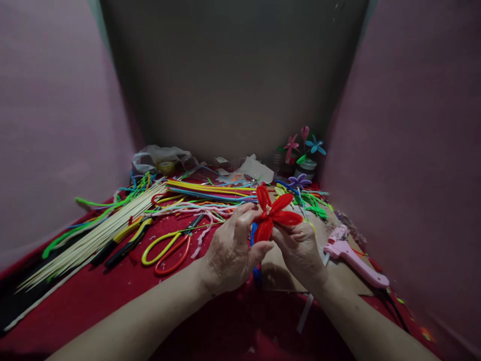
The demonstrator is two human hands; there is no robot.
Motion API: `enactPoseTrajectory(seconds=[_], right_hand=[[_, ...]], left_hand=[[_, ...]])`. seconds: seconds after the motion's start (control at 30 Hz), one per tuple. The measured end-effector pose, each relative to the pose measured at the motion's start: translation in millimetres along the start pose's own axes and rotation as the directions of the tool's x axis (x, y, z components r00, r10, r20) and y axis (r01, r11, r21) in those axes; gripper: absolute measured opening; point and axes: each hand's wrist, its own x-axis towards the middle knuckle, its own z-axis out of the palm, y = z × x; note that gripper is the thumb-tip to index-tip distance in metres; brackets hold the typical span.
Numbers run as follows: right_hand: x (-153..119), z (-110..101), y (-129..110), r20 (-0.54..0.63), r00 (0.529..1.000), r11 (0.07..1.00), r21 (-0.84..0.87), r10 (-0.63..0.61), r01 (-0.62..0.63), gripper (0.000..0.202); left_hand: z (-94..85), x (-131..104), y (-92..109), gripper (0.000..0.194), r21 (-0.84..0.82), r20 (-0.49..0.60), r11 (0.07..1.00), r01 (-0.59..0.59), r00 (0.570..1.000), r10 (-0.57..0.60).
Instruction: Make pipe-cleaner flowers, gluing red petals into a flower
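A red pipe-cleaner flower [281, 203] with pale stamens at its centre is held up in front of me, its face turned toward me. My left hand [235, 245] has its fingers closed at the flower's left side, and the thumb rests by the lowest petal. Behind and below the right petals, my right hand [302, 248] pinches the flower; its fingertips are partly hidden. Below the hands lies a piece of cardboard [280, 273]. Just right of my right hand is a pink glue gun [351, 256] with a glue stick at its rear.
Scissors [186, 232] with yellow and red handles and pliers [130, 245] lie at left, beside a bundle of thin sticks [108, 225]. Coloured pipe cleaners [210, 189] stretch across the back. Finished flowers [315, 145] stand in jars at back right. A plastic bag [169, 153] is at back left.
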Motion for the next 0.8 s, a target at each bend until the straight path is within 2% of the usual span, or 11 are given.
enactPoseTrajectory(seconds=[0.13, 0.23, 0.3, 0.47, 0.6, 0.7, 0.8], right_hand=[[0.0, -2.7, 0.8, 0.014, 0.999, 0.998, -0.051, -0.035, 0.036, 0.018], [0.5, -2.6, -2.4, 0.032, 0.997, 0.995, -0.054, -0.076, 0.078, 0.020], [0.1, -2.5, -4.1, 0.051, 0.995, 0.995, -0.056, -0.080, 0.083, 0.019], [-2.1, -4.8, -1.9, 0.061, 0.997, 0.996, -0.069, -0.047, 0.051, 0.015], [-1.9, -5.8, -1.5, 0.068, 0.997, 0.997, -0.063, -0.044, 0.048, 0.014], [-2.1, -6.6, -3.6, 0.114, 0.991, 0.993, -0.083, -0.075, 0.085, 0.017], [-3.6, -7.5, -6.3, 0.165, 0.983, 0.985, -0.134, -0.083, 0.105, 0.021]], left_hand=[[-11.3, 4.6, 1.3, 0.051, -0.156, 0.038, 0.987, 0.036, 0.999, -0.031], [-21.2, 11.8, 0.0, 0.048, -0.268, 0.023, 0.956, 0.116, 0.993, -0.114], [-23.9, 16.1, -1.5, 0.049, -0.263, 0.047, 0.951, 0.163, 0.987, -0.156], [-20.0, 17.4, -4.7, 0.065, -0.149, 0.235, 0.978, 0.149, 0.966, -0.111], [-26.1, 18.8, -5.2, 0.068, -0.183, 0.322, 0.958, 0.221, 0.934, -0.154], [-38.0, 27.1, -3.9, 0.076, -0.179, 0.320, 0.969, 0.171, 0.941, -0.107], [-46.5, 36.3, -1.5, 0.071, -0.162, 0.347, 0.984, 0.076, 0.938, -0.015]])
